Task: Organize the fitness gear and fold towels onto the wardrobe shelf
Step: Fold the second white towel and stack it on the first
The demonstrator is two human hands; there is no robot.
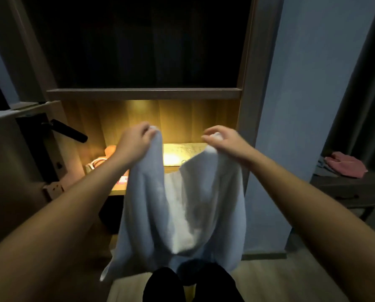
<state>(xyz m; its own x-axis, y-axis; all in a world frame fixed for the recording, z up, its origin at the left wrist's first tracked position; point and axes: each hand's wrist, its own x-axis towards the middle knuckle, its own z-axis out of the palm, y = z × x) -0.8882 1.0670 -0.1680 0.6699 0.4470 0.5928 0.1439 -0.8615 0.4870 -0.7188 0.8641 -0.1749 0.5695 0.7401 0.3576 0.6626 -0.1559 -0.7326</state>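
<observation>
A pale blue-white towel point(182, 203) is seen, plain throughout. The shelf point(117, 190) is shown in glowing yellow wood grain. A black door handle point(70, 130) is picked out left, a pink cloth point(345, 164) right, a blue wall point(302, 83) behind.

Two hands show, the left hand point(136, 140) and the right hand point(223, 140), gripping one white towel point(182, 214). The wardrobe point(251, 83) shows two boards, an upper shelf point(143, 94) and a lit shelf point(118, 190). There is also one black door handle point(70, 130) and one pink cloth point(345, 164).
</observation>
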